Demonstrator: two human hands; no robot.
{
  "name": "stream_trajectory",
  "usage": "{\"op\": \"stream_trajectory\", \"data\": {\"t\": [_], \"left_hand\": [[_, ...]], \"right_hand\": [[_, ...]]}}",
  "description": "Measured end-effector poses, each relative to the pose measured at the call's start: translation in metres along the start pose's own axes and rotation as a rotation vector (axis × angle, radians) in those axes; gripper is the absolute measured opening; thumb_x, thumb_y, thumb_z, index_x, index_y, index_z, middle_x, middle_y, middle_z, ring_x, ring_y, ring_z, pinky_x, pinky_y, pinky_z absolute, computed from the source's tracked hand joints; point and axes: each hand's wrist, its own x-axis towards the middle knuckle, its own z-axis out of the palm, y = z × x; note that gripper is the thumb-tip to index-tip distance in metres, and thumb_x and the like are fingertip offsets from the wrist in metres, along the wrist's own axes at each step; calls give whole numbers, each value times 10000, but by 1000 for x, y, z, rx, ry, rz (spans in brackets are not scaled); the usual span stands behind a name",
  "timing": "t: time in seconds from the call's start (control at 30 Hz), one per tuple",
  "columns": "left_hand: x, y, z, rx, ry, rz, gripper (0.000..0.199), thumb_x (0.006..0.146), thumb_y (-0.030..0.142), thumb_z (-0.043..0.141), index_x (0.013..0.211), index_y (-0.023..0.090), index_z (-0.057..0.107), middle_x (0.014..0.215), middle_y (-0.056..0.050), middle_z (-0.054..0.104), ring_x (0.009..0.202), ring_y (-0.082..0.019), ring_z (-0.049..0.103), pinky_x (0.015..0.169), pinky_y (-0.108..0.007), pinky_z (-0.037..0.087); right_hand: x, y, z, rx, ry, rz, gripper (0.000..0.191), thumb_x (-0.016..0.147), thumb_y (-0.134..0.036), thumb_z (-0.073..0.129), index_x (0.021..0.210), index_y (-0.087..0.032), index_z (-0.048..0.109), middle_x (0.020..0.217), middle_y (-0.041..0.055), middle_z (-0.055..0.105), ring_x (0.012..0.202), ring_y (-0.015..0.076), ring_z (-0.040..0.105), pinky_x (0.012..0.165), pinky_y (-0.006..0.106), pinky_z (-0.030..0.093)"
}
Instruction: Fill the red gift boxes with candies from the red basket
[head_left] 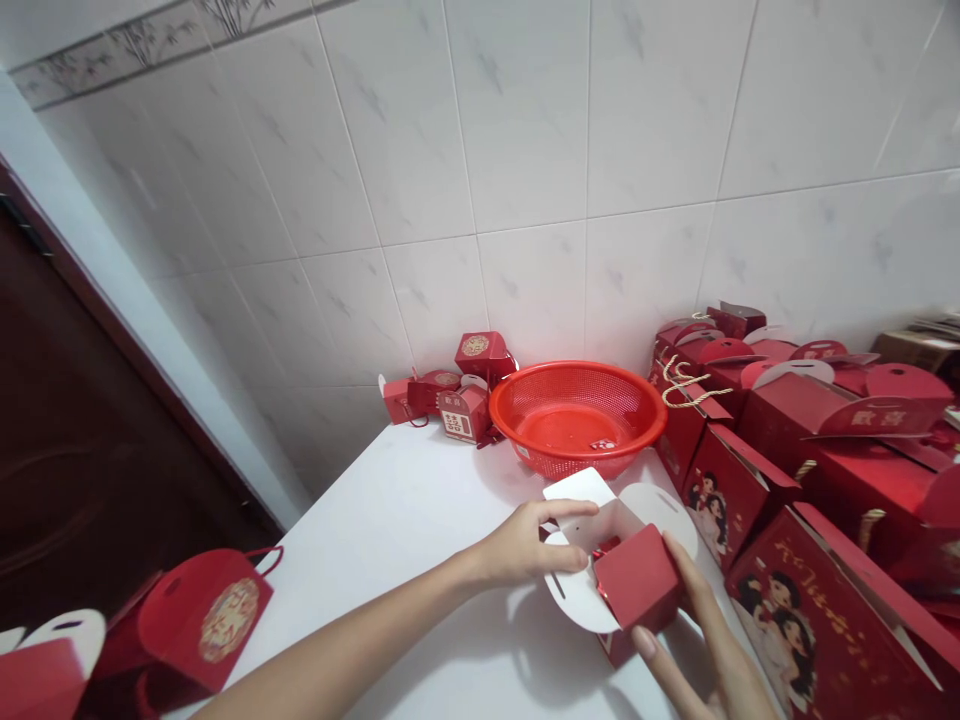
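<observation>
A small red gift box (641, 580) with white inner faces is tilted above the white table, its top flaps spread apart. Shiny red wrapped items (606, 548) show partly inside it. From the left, my left hand (517, 545) grips the box's edge, thumb on a rounded white flap and index finger along the back flap. My right hand (709, 640) clasps the opposite side, thumb low at the front and fingers along the right wall. Just behind the box stands a red plastic colander (555, 425) with a small red-and-white piece (602, 445) in it.
Several small red gift boxes (465, 410) cluster by the tiled wall. Larger red gift bags and boxes (840, 430) crowd the right side. More red boxes (199, 620) sit at the lower left. The white table (420, 500) ends on the left near a dark door (90, 440).
</observation>
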Motion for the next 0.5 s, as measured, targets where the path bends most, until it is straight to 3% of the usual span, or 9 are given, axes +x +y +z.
{"op": "stream_trajectory", "data": {"t": [0.13, 0.3, 0.5], "left_hand": [[-1, 3, -1, 37, 9, 3, 673, 688, 275, 760, 1342, 180, 632, 1280, -89, 658, 1176, -324, 577, 1009, -412, 450], [-1, 4, 1, 29, 20, -13, 686, 673, 284, 768, 1336, 165, 638, 1197, -96, 679, 1108, -316, 592, 942, -398, 477], [-1, 3, 1, 11, 18, -49, 691, 681, 289, 775, 1348, 184, 629, 1077, -80, 691, 981, -279, 621, 878, -390, 492]], "right_hand": [[1, -3, 2, 4, -10, 28, 695, 992, -458, 513, 1598, -296, 213, 1610, 71, 350, 1413, 302, 450, 1107, 407, 473], [0, -13, 2, 54, 32, 83, 653, 1008, -500, 445, 1592, -288, 242, 1619, 71, 330, 1456, 315, 379, 1160, 445, 404], [0, -17, 1, 47, 20, 86, 673, 1000, -509, 459, 1593, -275, 244, 1618, 75, 334, 1469, 318, 351, 1150, 449, 419]]}}
